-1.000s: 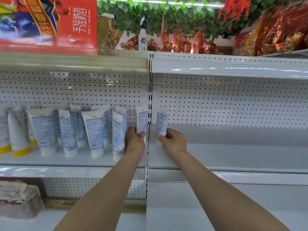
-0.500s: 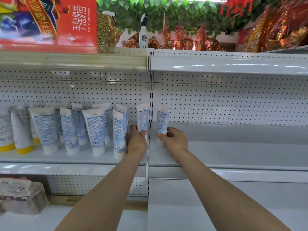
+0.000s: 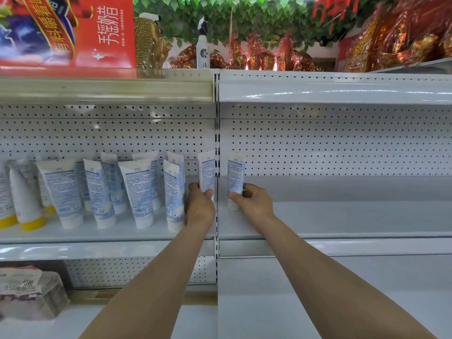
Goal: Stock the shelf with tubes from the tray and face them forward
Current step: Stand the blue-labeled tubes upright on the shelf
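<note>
Several white tubes with blue printed labels (image 3: 139, 192) stand cap-down on the left shelf section (image 3: 105, 232). My left hand (image 3: 199, 204) grips one upright tube (image 3: 206, 168) at the right end of that row, beside the upright divider post. My right hand (image 3: 254, 200) grips another upright tube (image 3: 235, 174), which stands cap-down at the left end of the right shelf section (image 3: 342, 216). The printed text side of both tubes shows. No tray is in view.
Yellow-capped tubes (image 3: 24, 199) stand at the far left. The right shelf section holds only the one tube. A red box (image 3: 68, 30), a spray bottle (image 3: 203, 45) and red foil packs (image 3: 264, 55) sit on the top shelf. A wrapped bundle (image 3: 29, 292) lies on the lower shelf.
Both hands stay on their tubes in much the same spots. The view has shifted slightly downward.
</note>
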Demonstrator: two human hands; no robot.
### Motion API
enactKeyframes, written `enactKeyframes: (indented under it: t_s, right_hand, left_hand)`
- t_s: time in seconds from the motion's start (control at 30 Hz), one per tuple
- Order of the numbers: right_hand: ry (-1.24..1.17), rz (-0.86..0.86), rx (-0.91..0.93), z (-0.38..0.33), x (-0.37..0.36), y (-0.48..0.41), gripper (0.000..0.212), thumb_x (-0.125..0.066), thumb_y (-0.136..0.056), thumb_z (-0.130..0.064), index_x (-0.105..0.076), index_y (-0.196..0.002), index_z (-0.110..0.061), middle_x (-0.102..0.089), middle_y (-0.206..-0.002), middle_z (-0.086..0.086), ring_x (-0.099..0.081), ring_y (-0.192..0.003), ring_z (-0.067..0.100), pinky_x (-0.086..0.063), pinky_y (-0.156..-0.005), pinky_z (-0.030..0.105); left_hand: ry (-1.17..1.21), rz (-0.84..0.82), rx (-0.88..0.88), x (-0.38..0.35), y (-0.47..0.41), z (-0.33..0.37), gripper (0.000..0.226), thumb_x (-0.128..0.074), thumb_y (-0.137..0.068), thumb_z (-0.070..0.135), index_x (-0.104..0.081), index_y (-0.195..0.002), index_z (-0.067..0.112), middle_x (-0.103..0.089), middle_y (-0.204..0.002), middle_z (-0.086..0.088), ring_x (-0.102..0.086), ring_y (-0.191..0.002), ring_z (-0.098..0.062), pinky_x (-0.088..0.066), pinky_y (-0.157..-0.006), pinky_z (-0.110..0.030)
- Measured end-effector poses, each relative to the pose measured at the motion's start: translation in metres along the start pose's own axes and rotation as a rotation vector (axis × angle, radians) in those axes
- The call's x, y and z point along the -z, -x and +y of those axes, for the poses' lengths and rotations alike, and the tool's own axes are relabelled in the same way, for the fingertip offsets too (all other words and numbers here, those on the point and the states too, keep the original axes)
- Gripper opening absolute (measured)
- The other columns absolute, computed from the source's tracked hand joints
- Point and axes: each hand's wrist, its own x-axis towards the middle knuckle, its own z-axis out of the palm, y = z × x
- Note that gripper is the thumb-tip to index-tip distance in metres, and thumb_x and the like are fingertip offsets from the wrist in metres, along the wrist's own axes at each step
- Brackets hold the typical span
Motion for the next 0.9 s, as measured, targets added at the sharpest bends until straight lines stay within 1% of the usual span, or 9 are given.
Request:
enactKeyframes:
  t_s: [0.13,0.27,0.33,0.4,0.5,0.6,0.63,0.77,0.9]
  right_hand:
    - [0.009,0.004,-0.001,-0.001,-0.001,0.001,0.023,-0.078,-0.079,-0.028,-0.075,-0.101,-0.025,-0.075,-0.089,-0.008,-0.07,-0.084,0.008,-0.054,-0.078,0.022]
    - [0.009,0.003,-0.012,-0.004,0.0,0.002,0.026,-0.079,-0.079,-0.028,-0.074,-0.105,-0.023,-0.075,-0.091,-0.006,-0.07,-0.085,0.009,-0.055,-0.079,0.024]
    - [0.04,-0.009,-0.017,-0.005,0.0,0.003,0.027,-0.078,-0.08,-0.03,-0.074,-0.106,-0.023,-0.075,-0.093,-0.006,-0.07,-0.087,0.01,-0.054,-0.08,0.024]
    - [0.086,-0.02,-0.021,-0.008,0.001,0.005,0.031,-0.076,-0.081,-0.034,-0.072,-0.109,-0.022,-0.075,-0.097,-0.005,-0.069,-0.092,0.011,-0.054,-0.08,0.024]
    - [0.122,-0.028,-0.057,-0.011,0.005,0.01,0.043,-0.076,-0.08,-0.041,-0.068,-0.118,-0.022,-0.072,-0.108,-0.005,-0.066,-0.097,0.01,-0.047,-0.076,0.017]
    - [0.131,0.008,-0.121,-0.016,0.008,0.02,0.066,-0.078,-0.077,-0.048,-0.059,-0.131,-0.015,-0.066,-0.123,0.0,-0.062,-0.111,0.015,-0.045,-0.09,0.022]
    - [0.14,0.027,-0.142,-0.018,0.01,0.026,0.071,-0.078,-0.077,-0.048,-0.056,-0.134,-0.012,-0.063,-0.126,0.003,-0.06,-0.115,0.017,-0.044,-0.093,0.023]
    - [0.163,0.1,-0.205,-0.028,0.013,0.052,0.07,-0.076,-0.08,-0.045,-0.053,-0.136,-0.01,-0.061,-0.128,0.007,-0.057,-0.117,0.018,-0.04,-0.092,0.021]
    - [0.191,0.119,-0.276,-0.04,0.018,0.081,0.066,-0.073,-0.084,-0.04,-0.05,-0.138,-0.011,-0.057,-0.133,0.007,-0.054,-0.121,0.02,-0.041,-0.096,0.025]
  left_hand:
    - [0.001,-0.006,-0.017,0.001,0.001,-0.001,0.021,-0.05,-0.099,0.021,-0.047,-0.113,0.005,-0.054,-0.1,-0.01,-0.051,-0.092,-0.024,-0.043,-0.083,-0.036]
    - [-0.005,-0.02,-0.001,0.003,0.003,0.002,0.025,-0.05,-0.099,0.024,-0.047,-0.115,0.005,-0.058,-0.112,-0.015,-0.056,-0.103,-0.03,-0.043,-0.086,-0.038]
    - [-0.033,-0.019,0.015,0.004,0.005,0.004,0.03,-0.051,-0.098,0.029,-0.046,-0.116,0.005,-0.058,-0.115,-0.017,-0.057,-0.106,-0.032,-0.044,-0.086,-0.038]
    - [-0.082,-0.015,0.024,0.004,0.007,0.005,0.038,-0.051,-0.096,0.033,-0.044,-0.118,0.003,-0.057,-0.118,-0.02,-0.057,-0.109,-0.035,-0.048,-0.089,-0.042]
    - [-0.128,-0.051,0.033,0.004,0.012,0.006,0.047,-0.054,-0.094,0.034,-0.041,-0.124,0.001,-0.054,-0.124,-0.022,-0.054,-0.115,-0.038,-0.048,-0.093,-0.045]
    - [-0.151,-0.111,0.014,0.006,0.018,0.004,0.055,-0.059,-0.092,0.036,-0.037,-0.129,0.001,-0.052,-0.13,-0.02,-0.051,-0.121,-0.037,-0.046,-0.097,-0.045]
    - [-0.158,-0.13,0.002,0.007,0.021,0.003,0.057,-0.059,-0.092,0.037,-0.036,-0.131,0.001,-0.052,-0.131,-0.019,-0.051,-0.121,-0.037,-0.046,-0.097,-0.044]
    - [-0.159,-0.18,-0.034,0.016,0.036,0.004,0.067,-0.061,-0.091,0.038,-0.032,-0.137,-0.001,-0.05,-0.134,-0.02,-0.05,-0.124,-0.036,-0.045,-0.099,-0.043]
    - [-0.213,-0.22,0.021,0.029,0.056,0.012,0.087,-0.059,-0.09,0.046,-0.017,-0.146,-0.006,-0.04,-0.145,-0.023,-0.042,-0.133,-0.036,-0.036,-0.105,-0.042]
